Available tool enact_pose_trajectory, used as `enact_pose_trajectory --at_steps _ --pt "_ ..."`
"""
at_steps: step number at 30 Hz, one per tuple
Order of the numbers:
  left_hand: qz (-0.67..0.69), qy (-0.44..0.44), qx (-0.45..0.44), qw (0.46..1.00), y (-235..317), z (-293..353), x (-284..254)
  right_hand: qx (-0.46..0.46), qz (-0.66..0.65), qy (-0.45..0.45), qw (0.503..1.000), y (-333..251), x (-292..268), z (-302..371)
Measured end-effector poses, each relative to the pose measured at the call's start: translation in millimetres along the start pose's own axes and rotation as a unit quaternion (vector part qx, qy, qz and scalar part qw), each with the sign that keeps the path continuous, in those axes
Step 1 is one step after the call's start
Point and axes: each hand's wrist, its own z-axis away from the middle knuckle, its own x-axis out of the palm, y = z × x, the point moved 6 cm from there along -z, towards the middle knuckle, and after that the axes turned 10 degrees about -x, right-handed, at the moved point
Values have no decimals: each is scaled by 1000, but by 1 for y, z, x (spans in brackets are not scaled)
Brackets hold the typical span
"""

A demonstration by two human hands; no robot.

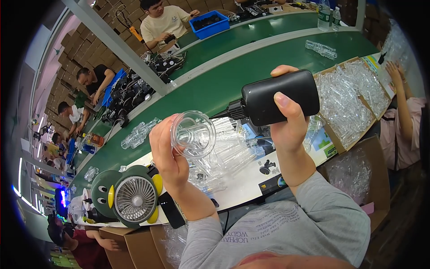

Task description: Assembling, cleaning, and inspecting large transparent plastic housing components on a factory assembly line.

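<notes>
My left hand is closed round a clear plastic round part, its circular open end facing up toward me. My right hand grips a black squeeze bottle lying sideways in the air. The bottle's thin black nozzle points left, its tip at the right rim of the clear part; whether they touch I cannot tell. Beneath both hands, a pile of clear plastic tubes and parts lies on the worktop. Any liquid at the nozzle is too small to see.
A green penguin-shaped fan and a dark phone sit at the left. Shallow cartons of clear parts stand at the right. More clear pieces lie on the green bench. Co-workers sit across, left and right.
</notes>
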Motion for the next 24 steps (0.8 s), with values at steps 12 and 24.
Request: enact_pose_trajectory --at_steps 12,24 --pt "-14 -15 12 1000 3 0 2 -1 6 4 1000 0 -1 -1" --pt "109 77 -63 989 -8 7 -10 -16 32 14 999 3 -2 -3"
